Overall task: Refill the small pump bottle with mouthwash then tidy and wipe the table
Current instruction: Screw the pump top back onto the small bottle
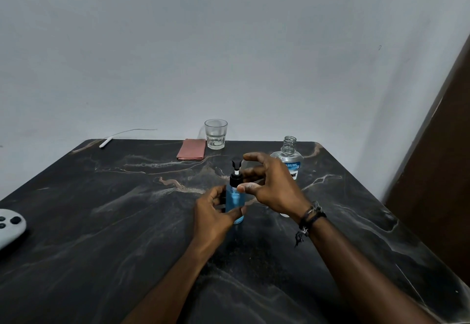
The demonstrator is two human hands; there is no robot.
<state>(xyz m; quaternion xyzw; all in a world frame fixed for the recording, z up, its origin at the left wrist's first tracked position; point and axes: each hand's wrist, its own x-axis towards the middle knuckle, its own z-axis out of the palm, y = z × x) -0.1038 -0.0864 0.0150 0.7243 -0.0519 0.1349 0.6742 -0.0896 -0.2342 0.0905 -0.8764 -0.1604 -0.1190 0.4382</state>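
Observation:
The small pump bottle (235, 197) stands upright mid-table, filled with blue liquid, its black pump head on top. My left hand (215, 211) is wrapped around its lower body. My right hand (272, 183) hovers just right of the black collar, fingers spread and curled, thumb close to the collar but holding nothing. Behind that hand stands the mouthwash bottle (290, 153), clear, uncapped and nearly empty, with a blue label. A folded pink cloth (191, 149) lies at the table's far edge.
An empty drinking glass (216, 134) stands next to the cloth by the wall. A white cable (105, 143) lies at the far left corner. A grey controller (10, 227) rests at the left edge. The dark marble table (101, 222) meets a brown panel (437, 171) at right.

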